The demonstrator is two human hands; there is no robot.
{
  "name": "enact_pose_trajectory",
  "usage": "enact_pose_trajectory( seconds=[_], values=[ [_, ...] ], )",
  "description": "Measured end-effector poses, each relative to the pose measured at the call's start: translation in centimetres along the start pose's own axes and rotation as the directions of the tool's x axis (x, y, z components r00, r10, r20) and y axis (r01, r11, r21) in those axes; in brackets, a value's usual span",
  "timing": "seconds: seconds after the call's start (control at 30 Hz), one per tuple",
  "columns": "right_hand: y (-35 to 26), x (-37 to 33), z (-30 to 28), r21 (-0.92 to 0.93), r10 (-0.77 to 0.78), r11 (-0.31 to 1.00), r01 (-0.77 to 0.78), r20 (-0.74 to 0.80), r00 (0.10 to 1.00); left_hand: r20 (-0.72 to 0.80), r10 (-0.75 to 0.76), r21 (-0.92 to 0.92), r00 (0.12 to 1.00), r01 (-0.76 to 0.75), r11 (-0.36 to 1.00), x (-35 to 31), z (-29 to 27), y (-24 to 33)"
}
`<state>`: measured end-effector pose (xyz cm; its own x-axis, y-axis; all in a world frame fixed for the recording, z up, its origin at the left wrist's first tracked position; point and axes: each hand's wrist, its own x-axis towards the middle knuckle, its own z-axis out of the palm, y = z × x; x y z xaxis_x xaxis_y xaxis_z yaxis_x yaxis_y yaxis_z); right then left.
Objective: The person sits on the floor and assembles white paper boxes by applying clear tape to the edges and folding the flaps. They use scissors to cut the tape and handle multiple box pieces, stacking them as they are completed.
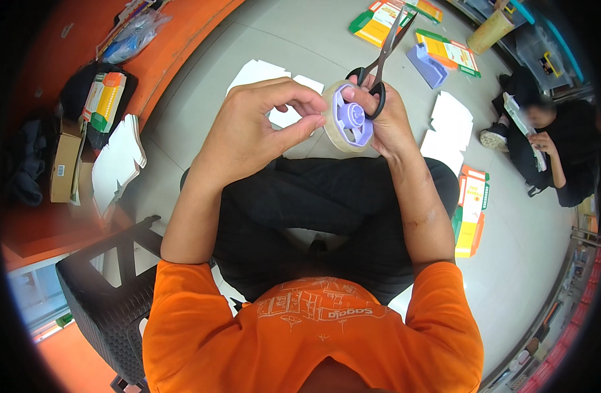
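A roll of clear tape (329, 124) on a lilac hub (353, 116) is held up over my lap. My right hand (393, 124) grips its right side. Black-handled scissors (387, 56) are in the same hand, blades apart and pointing up and away, a finger loop around the fingers. My left hand (254, 124) meets the roll's left rim with thumb and forefinger in a pinch. Whether a loose tape end lies between those fingertips is too small to tell. Beyond the roll, a lilac tape dispenser base (428, 67) stands on the floor.
White card sheets (448, 131) and printed flat cartons (470, 209) lie on the tiled floor. More white sheets (117, 160) lean near an orange bench (182, 33) at left, by a dark plastic stool (117, 308). Another person (562, 144) sits at right, holding a white piece.
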<state>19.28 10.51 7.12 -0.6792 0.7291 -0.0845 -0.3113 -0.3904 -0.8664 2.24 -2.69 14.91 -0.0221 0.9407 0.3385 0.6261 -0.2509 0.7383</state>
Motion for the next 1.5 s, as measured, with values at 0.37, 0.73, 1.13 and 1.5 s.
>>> enact_pose_trajectory(
  seconds=[0.37, 0.73, 1.13, 1.5],
  values=[
    [0.2, 0.0, 0.1, -0.029, 0.009, 1.0, -0.01, -0.009, 1.0, 0.071, -0.125, -0.086, 0.99, 0.131, 0.988, -0.1, 0.0, -0.4],
    [1.1, 0.4, -0.3, -0.071, -0.009, 0.997, 0.01, 0.018, 1.0, 0.123, -0.02, 0.075, 0.992, 0.011, 0.997, 0.1, 0.1, -0.8],
    [1.2, 0.5, -0.4, -0.055, 0.047, 0.997, -0.047, -0.003, 0.999, -0.019, 0.03, 0.085, 0.999, -0.028, 0.996, -1.7, 1.8, -1.9],
    [1.5, 0.6, -0.5, -0.061, 0.085, 0.994, -0.086, -0.01, 0.996, -0.081, 0.055, 0.043, 0.995, -0.051, 0.998, -1.6, 1.1, -2.7]
  ],
)
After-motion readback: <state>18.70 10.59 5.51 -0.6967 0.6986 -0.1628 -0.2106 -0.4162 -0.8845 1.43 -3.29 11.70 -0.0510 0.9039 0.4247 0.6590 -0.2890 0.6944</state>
